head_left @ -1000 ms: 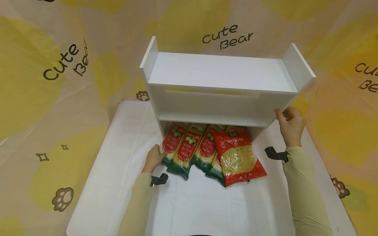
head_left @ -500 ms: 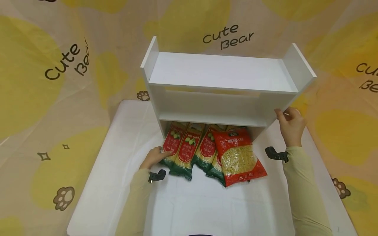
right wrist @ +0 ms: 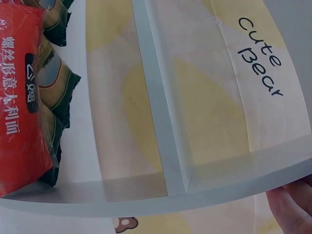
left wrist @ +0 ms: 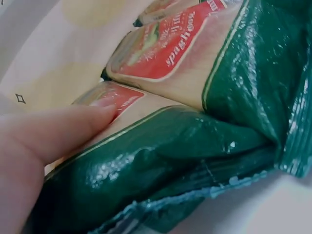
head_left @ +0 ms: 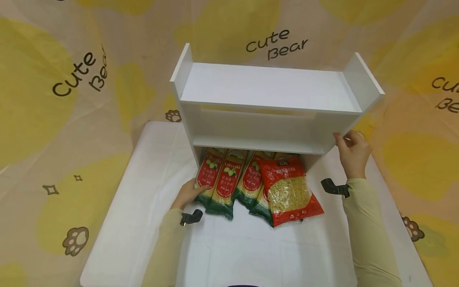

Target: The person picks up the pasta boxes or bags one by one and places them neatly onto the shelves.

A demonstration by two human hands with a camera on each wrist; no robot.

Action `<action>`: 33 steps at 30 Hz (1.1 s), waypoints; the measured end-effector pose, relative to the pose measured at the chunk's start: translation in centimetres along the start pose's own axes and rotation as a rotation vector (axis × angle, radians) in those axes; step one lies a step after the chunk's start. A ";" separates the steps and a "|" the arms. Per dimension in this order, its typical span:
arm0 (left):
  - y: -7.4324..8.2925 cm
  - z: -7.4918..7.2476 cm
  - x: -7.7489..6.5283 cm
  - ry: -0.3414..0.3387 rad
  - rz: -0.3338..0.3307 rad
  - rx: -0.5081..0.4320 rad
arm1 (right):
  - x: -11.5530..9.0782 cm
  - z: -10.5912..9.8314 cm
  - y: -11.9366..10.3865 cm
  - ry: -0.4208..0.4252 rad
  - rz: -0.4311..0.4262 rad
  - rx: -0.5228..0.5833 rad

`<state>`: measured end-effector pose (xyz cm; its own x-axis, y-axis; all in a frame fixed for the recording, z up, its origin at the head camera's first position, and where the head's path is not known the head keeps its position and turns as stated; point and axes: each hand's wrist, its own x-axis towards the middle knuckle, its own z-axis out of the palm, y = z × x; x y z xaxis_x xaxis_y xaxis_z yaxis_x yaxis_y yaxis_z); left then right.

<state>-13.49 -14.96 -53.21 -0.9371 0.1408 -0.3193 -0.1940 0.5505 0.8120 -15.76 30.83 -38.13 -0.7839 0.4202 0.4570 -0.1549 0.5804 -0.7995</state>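
Note:
My left hand (head_left: 187,193) grips the lower left edge of the leftmost spaghetti bag (head_left: 209,170), thumb (left wrist: 92,119) on top and the other fingers hidden. That bag is red and gold with a green end. Beside it lies a second spaghetti bag (head_left: 228,175), their sides touching. All the bags lie with their far ends under the bottom board of a white shelf unit (head_left: 258,149). Its right side panel (head_left: 333,135) is pinched at the front edge between thumb and fingers of my right hand (head_left: 353,153).
Further right are more spaghetti bags (head_left: 251,181), partly covered by a red bag of spiral pasta (head_left: 290,191). The white table (head_left: 244,255) extends in front. A patterned cloth (head_left: 114,79) hangs behind and at both sides.
The left hand has shifted slightly, and the two leftmost spaghetti bags have swung a little to the right at their near ends. The right hand keeps its place on the shelf unit.

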 end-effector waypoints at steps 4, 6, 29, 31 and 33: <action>0.4 -0.3 -0.3 -0.043 0.007 -0.032 | 0.0 0.0 0.0 0.006 -0.007 -0.008; 0.4 -0.4 -0.4 -0.070 -0.014 -0.077 | -0.1 0.0 0.0 0.004 0.000 -0.010; -0.1 0.2 -0.9 0.015 -0.048 -0.090 | -0.1 0.0 0.1 0.019 -0.033 -0.010; -0.2 0.3 -1.1 0.039 -0.025 -0.029 | -0.1 0.0 0.0 0.021 -0.036 -0.011; -0.4 0.3 -1.3 0.064 0.003 0.025 | -0.1 0.1 0.0 0.022 -0.038 -0.010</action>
<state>-12.09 -15.12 -53.21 -0.9545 0.0904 -0.2843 -0.1843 0.5707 0.8002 -15.70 30.74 -38.21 -0.7643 0.4125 0.4957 -0.1785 0.6034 -0.7772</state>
